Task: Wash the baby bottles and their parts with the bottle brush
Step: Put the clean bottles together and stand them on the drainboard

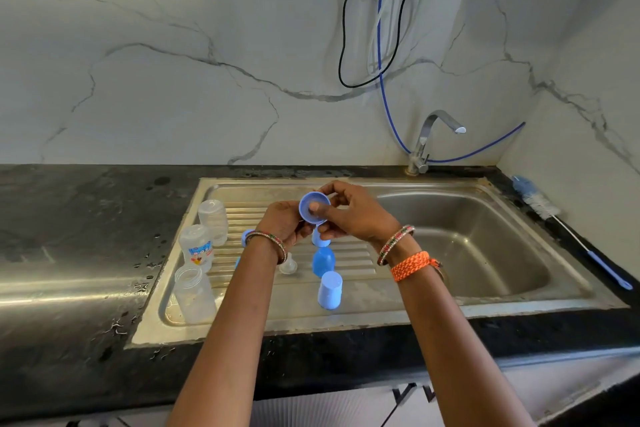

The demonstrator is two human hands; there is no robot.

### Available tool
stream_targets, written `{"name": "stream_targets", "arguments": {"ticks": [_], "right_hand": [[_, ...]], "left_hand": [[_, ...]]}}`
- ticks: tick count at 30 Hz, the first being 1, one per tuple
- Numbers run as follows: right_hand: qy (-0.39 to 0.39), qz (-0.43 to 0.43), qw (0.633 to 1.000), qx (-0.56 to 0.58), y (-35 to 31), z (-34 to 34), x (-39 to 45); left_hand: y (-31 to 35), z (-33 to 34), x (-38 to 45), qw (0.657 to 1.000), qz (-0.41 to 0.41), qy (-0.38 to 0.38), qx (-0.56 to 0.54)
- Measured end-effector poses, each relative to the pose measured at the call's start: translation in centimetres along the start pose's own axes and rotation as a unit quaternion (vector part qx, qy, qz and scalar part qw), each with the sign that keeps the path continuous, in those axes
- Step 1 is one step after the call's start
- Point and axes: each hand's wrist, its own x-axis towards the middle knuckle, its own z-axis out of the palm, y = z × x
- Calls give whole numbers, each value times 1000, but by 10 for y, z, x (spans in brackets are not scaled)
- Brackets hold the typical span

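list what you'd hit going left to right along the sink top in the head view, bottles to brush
printed bottle → clear teat → pale blue cap → sink basin → bottle brush. The two other clear bottles overlap the printed one's span, so they are left out.

Looking down from the head, close above both hands (313, 218), facing the sink (485, 253) and wall.

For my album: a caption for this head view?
Both hands hold a blue cap above the drainboard; brush lies unused.
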Motion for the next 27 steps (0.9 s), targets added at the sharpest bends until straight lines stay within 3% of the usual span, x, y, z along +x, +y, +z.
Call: {"name": "stream_targets", "arguments": {"ticks": [3, 6, 8, 11, 17, 19, 21, 23, 24, 27], "right_hand": [[49, -43, 992, -104, -5, -2, 3], [160, -77, 978, -110, -9, 2, 7], [218, -85, 966, -112, -8, 4, 9], [232, -94, 966, -62, -8, 2, 10], [262, -146, 952, -57, -7, 11, 10], [220, -130, 966, -47, -4, 7, 12], [105, -92, 987, 72, -1, -3, 13], [0, -53, 964, 262, 2, -12, 13], [-31, -54, 950, 305, 5, -15, 14], [-73, -71, 943, 317, 13, -15, 17]], "left_hand": [[0, 4, -3, 999, 27, 7, 17], [8, 9, -5, 994, 59, 26, -83], [13, 9, -8, 992, 95, -6, -78], [15, 8, -13, 988, 144, -39, -25], [11, 19, -9, 971, 225, 63, 52], [14, 21, -8, 968, 223, 94, 67], [18, 18, -8, 970, 208, 102, 66], [19, 14, -8, 975, 196, 84, 61], [20, 13, -10, 975, 199, 74, 72], [24, 14, -17, 968, 224, 51, 101]]}}
